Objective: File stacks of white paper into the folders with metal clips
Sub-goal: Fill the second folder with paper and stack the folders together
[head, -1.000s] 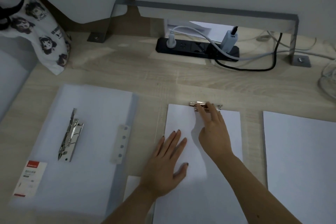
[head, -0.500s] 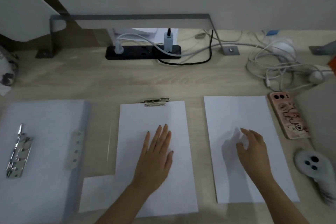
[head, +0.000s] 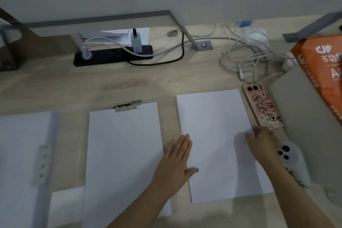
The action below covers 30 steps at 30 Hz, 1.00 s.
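A stack of white paper (head: 124, 146) lies in the middle of the desk, its top edge under a metal clip (head: 127, 105). A second, loose stack of white paper (head: 212, 135) lies to its right. My left hand (head: 175, 163) rests flat with fingers spread across the loose stack's left edge. My right hand (head: 262, 144) touches that stack's right edge with curled fingers; whether it pinches sheets I cannot tell. An open translucent folder (head: 24, 153) lies at the far left.
A pink-cased phone (head: 262, 105) lies beside the loose stack's upper right. A white object with black dots (head: 290, 157) sits by my right wrist. An orange paper ream (head: 325, 65) is at the right, tangled cables (head: 249, 55) and a black power strip (head: 112, 55) behind.
My right hand left the metal clip and went to the right-hand stack's right edge. My left hand slid off the clipped stack onto the loose stack's left edge. The view panned right.
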{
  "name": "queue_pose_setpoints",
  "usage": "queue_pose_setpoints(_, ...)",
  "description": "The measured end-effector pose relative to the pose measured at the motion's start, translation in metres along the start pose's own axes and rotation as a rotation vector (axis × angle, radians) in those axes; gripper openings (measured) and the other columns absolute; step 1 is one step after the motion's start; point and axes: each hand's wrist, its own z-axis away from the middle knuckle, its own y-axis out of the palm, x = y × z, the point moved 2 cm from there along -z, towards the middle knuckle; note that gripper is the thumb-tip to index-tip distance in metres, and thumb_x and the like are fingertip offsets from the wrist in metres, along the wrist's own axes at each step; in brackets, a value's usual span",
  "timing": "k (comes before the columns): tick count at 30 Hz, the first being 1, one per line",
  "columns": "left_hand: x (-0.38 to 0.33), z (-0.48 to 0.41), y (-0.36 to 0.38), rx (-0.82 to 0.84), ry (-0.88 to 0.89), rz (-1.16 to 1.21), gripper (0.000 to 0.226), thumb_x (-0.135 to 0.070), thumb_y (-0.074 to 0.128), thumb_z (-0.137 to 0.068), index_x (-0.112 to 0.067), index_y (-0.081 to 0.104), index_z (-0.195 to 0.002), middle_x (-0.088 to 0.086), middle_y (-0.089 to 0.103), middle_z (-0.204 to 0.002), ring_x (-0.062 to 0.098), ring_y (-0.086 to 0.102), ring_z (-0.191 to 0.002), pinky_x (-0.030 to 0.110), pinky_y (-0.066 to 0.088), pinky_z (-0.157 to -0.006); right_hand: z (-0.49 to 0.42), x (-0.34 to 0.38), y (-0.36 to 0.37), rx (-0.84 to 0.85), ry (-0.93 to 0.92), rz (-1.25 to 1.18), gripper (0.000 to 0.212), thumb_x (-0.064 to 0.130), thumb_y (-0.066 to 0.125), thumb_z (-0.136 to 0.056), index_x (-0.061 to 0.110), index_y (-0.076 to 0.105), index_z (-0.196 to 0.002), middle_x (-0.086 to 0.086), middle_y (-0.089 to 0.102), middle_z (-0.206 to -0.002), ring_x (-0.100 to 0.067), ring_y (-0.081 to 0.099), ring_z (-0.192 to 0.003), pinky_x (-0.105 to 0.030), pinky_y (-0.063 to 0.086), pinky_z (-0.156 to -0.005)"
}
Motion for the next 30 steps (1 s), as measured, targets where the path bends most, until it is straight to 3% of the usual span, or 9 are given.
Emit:
queue_pose_setpoints(5, 0.000, 0.000, 0.001, 0.006, -0.024, 0.021, 0.071, -0.056, 0.012, -0.093, -0.005, 0.033, -0.138, 0.009, 0.042, -0.146, 0.019, 0.026, -0.137, 0.036, 0.009, -0.110, -0.015, 0.005, -0.003, 0.031, 0.056, -0.070, 0.030, 0.022, 0.049, -0.090, -0.004, 0.061, -0.099, -0.024, 0.064, -0.094, -0.035, 0.059, -0.084, -0.035, 0.044, -0.074)
queue_pose_setpoints(11, 0.000, 0.000, 0.004, -0.025, -0.031, 0.010, 0.073, -0.057, 0.010, -0.093, -0.005, 0.010, -0.144, 0.008, 0.038, -0.148, 0.019, 0.024, -0.138, 0.037, 0.008, -0.111, -0.013, 0.011, -0.005, 0.163, 0.122, -0.122, 0.044, 0.031, 0.040, -0.093, -0.004, 0.054, -0.116, -0.028, 0.056, -0.120, -0.039, 0.050, -0.112, -0.040, 0.040, -0.092)
queue_pose_setpoints(16, -0.001, 0.000, -0.002, 0.018, -0.029, 0.042, 0.071, -0.055, 0.009, -0.094, -0.006, 0.016, -0.143, 0.009, 0.035, -0.149, 0.020, 0.021, -0.139, 0.036, 0.009, -0.110, -0.001, 0.015, -0.018, 0.201, 0.074, -0.355, 0.042, 0.020, 0.045, -0.093, 0.000, 0.043, -0.130, -0.020, 0.047, -0.136, -0.036, 0.042, -0.125, -0.043, 0.032, -0.102)
queue_pose_setpoints(20, -0.001, 0.000, -0.001, 0.032, -0.007, 0.091, 0.069, -0.052, 0.008, -0.095, -0.005, 0.021, -0.144, 0.006, 0.026, -0.152, 0.019, 0.006, -0.143, 0.034, 0.016, -0.111, 0.012, 0.017, -0.028, 0.137, -0.066, -0.447, 0.039, 0.023, 0.051, -0.088, 0.005, 0.052, -0.123, -0.015, 0.057, -0.127, -0.029, 0.048, -0.120, -0.037, 0.034, -0.096)
queue_pose_setpoints(22, -0.003, 0.002, -0.015, -0.014, -0.045, 0.269, 0.066, -0.049, 0.015, -0.097, -0.006, 0.016, -0.147, 0.000, 0.010, -0.157, 0.013, -0.003, -0.145, 0.032, 0.023, -0.115, 0.018, 0.021, -0.034, 0.118, -0.110, -0.506, 0.044, 0.032, 0.052, -0.083, 0.006, 0.054, -0.119, -0.010, 0.062, -0.115, -0.022, 0.053, -0.110, -0.036, 0.037, -0.094)
queue_pose_setpoints(24, -0.004, 0.001, -0.033, 0.016, -0.169, 0.658, 0.069, -0.045, 0.032, -0.096, -0.016, -0.001, -0.149, -0.012, -0.013, -0.155, 0.003, -0.009, -0.142, 0.026, 0.013, -0.118, 0.025, 0.028, -0.044, 0.089, -0.148, -0.590, 0.022, 0.018, 0.051, -0.088, 0.004, 0.060, -0.103, -0.011, 0.066, -0.094, -0.019, 0.057, -0.092, -0.031, 0.042, -0.085)
queue_pose_setpoints(25, -0.003, 0.000, -0.037, 0.034, -0.243, 0.842, 0.073, -0.045, 0.039, -0.094, -0.021, -0.004, -0.149, -0.015, -0.013, -0.155, 0.002, -0.006, -0.143, 0.024, 0.010, -0.117, 0.030, 0.033, -0.050, 0.078, -0.171, -0.637, 0.013, 0.011, 0.049, -0.090, 0.010, 0.062, -0.095, -0.004, 0.066, -0.083, -0.018, 0.057, -0.084, -0.029, 0.042, -0.079)
queue_pose_setpoints(28, 0.001, -0.003, -0.065, -0.086, -0.465, 1.361, 0.081, -0.055, 0.053, -0.081, -0.025, 0.015, -0.147, -0.010, 0.021, -0.154, 0.008, 0.024, -0.140, 0.031, 0.021, -0.117, 0.046, 0.051, -0.063, 0.063, -0.218, -0.752, 0.020, 0.012, 0.050, -0.091, 0.024, 0.064, -0.082, 0.010, 0.066, -0.065, -0.020, 0.056, -0.077, -0.035, 0.042, -0.075)
queue_pose_setpoints(30, 0.012, 0.001, -0.085, -0.116, -0.557, 1.609, 0.062, -0.054, 0.057, -0.079, -0.026, 0.042, -0.132, -0.011, 0.051, -0.133, 0.008, 0.048, -0.122, 0.031, 0.035, -0.108, 0.054, 0.064, -0.065, 0.078, -0.211, -0.798, 0.022, 0.015, 0.051, -0.090, 0.027, 0.068, -0.084, 0.011, 0.072, -0.072, -0.023, 0.061, -0.080, -0.039, 0.045, -0.078)
